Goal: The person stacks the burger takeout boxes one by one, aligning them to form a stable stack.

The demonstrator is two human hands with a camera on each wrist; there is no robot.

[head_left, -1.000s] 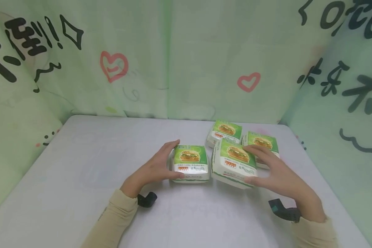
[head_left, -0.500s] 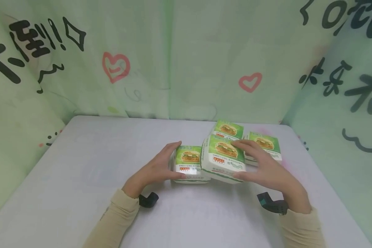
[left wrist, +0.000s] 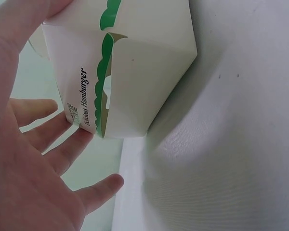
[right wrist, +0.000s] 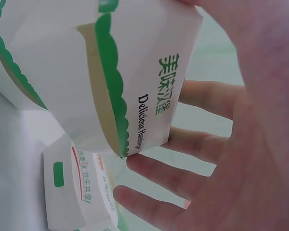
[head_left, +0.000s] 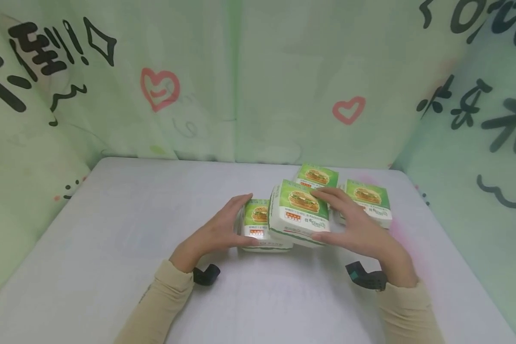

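Observation:
In the head view my left hand (head_left: 215, 236) holds a green and white burger box (head_left: 254, 234) on the table, thumb at its near side and fingers at the far side. My right hand (head_left: 359, 231) grips a second burger box (head_left: 298, 215) the same way. That box is raised and slightly tilted, covering the right part of the left one from this view. "Delicious Hamburger" is printed on the side of the left-hand box (left wrist: 130, 77) in the left wrist view. Below the held box (right wrist: 139, 72) in the right wrist view, another box (right wrist: 72, 187) is visible.
Two more burger boxes stand behind on the white table (head_left: 133, 215): one at the back (head_left: 318, 175), partly hidden, and one farther right (head_left: 370, 200). A green printed curtain (head_left: 262, 95) encloses the back and sides.
My right hand has carried its burger box leftward and slightly up, from beside the left box to overlapping it. The left hand and its box have stayed in place.

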